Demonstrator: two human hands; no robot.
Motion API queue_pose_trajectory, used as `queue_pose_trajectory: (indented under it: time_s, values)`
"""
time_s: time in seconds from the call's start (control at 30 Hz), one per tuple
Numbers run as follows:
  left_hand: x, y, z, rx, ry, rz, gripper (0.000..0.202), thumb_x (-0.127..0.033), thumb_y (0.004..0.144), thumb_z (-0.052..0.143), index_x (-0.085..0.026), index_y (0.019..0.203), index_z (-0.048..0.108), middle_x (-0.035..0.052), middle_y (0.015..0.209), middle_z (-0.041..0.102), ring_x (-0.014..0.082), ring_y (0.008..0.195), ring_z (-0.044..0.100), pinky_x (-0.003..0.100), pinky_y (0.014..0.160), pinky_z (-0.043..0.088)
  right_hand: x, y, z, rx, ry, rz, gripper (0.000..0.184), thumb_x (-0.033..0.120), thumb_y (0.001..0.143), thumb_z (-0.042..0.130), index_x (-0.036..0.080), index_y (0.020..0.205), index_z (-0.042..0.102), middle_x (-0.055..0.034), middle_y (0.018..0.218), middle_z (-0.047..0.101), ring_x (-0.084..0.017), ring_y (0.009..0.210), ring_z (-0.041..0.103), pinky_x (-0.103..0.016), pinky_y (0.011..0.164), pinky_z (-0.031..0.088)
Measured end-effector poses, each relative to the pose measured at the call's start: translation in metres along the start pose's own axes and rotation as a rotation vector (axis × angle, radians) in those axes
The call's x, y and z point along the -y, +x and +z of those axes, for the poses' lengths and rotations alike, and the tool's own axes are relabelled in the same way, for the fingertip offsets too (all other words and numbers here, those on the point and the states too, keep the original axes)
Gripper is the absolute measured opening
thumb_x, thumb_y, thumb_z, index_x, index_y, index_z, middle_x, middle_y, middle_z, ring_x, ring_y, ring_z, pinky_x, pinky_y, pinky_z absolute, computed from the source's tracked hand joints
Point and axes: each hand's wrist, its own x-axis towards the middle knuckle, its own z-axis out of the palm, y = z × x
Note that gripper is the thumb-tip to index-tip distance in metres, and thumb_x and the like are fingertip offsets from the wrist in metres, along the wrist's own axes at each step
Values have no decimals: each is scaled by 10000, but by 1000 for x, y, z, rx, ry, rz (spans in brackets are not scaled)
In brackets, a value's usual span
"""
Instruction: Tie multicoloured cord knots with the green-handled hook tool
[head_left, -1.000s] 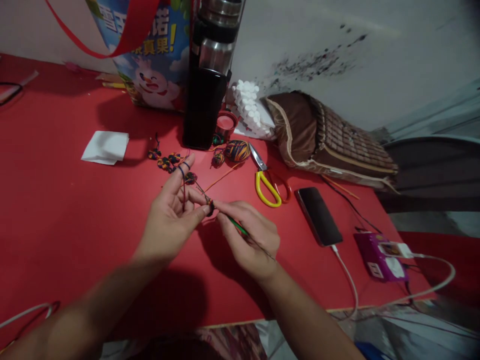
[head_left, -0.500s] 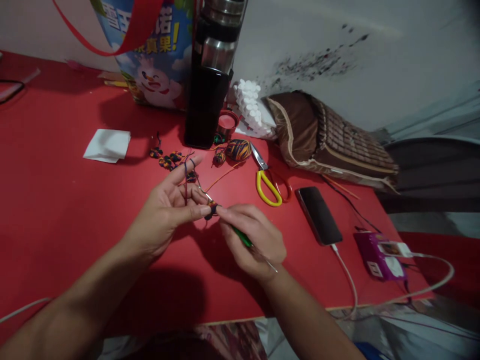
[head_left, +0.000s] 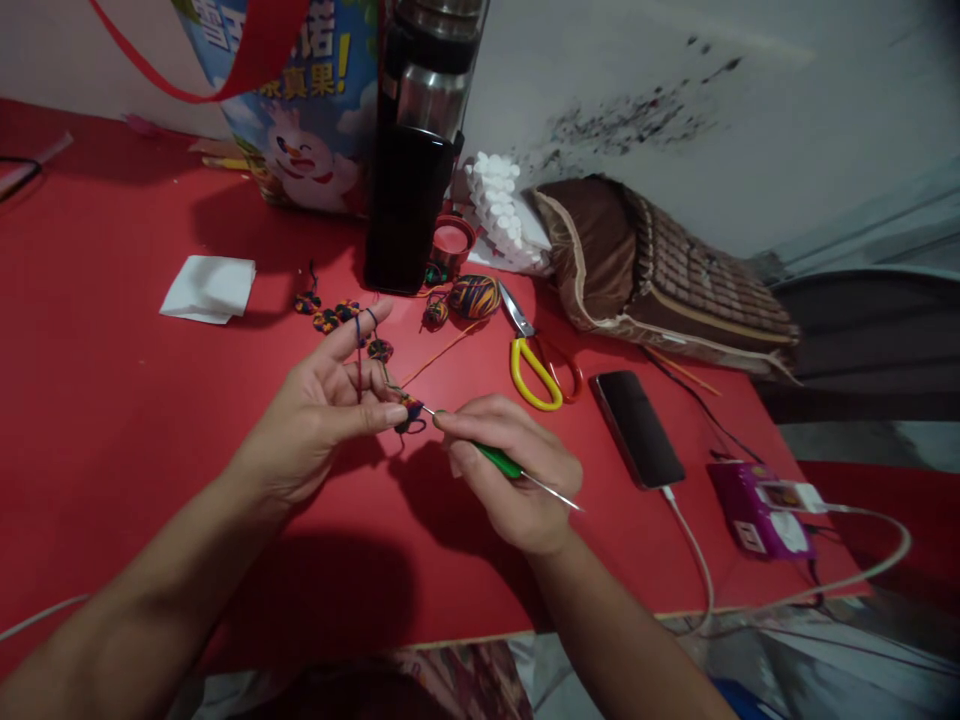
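Observation:
My left hand (head_left: 322, 415) pinches a small multicoloured crochet piece (head_left: 409, 408) between thumb and middle finger, with yarn looped over its raised index finger. My right hand (head_left: 514, 470) grips a green-handled crochet hook (head_left: 501, 462); its metal tip reaches into the piece. An orange strand runs from the work back to a multicoloured yarn ball (head_left: 474, 296). Both hands hover just above the red table (head_left: 112, 400).
Several small finished crochet bits (head_left: 330, 318) lie behind my left hand. Yellow-handled scissors (head_left: 531, 362), a phone (head_left: 637, 428) on a white cable, a purple box (head_left: 757, 510), a black-and-steel flask (head_left: 414, 170), a folded white tissue (head_left: 208, 288), a printed bag (head_left: 300, 110) and a brown cushion (head_left: 660, 270) stand around.
My right hand has drawn back to the right, pulling the hook partly out of the piece, so more of the metal shaft shows. My left hand has stayed about where it was.

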Motion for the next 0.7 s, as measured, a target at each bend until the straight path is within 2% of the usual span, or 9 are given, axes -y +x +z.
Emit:
queue_pose_trajectory:
  time_s: [0.17,0.5,0.7]
  values:
    - [-1,1,0,-23,-1,0,856,-16,654,939,-258,1433,683,-34,704,688,115,632,641,185,599,615,-5,-4,0,-27,106,102,346,88,982,680,281,1230,826,-51,926,790,-155,707,723,-327,652,615]
    - [-5,-1,3,-29,44,17,1007,-67,664,951,-179,1568,523,-47,703,693,126,602,608,240,565,649,-3,-3,-1,-33,60,46,367,55,969,678,256,1241,821,-67,942,797,-178,799,738,-334,691,615]
    - [-6,-1,4,-20,39,8,959,-63,678,948,-213,1536,548,-48,711,705,117,606,629,227,586,640,-7,-8,2,-62,196,135,348,102,998,674,290,1248,826,-40,888,736,-141,698,691,-296,600,572]
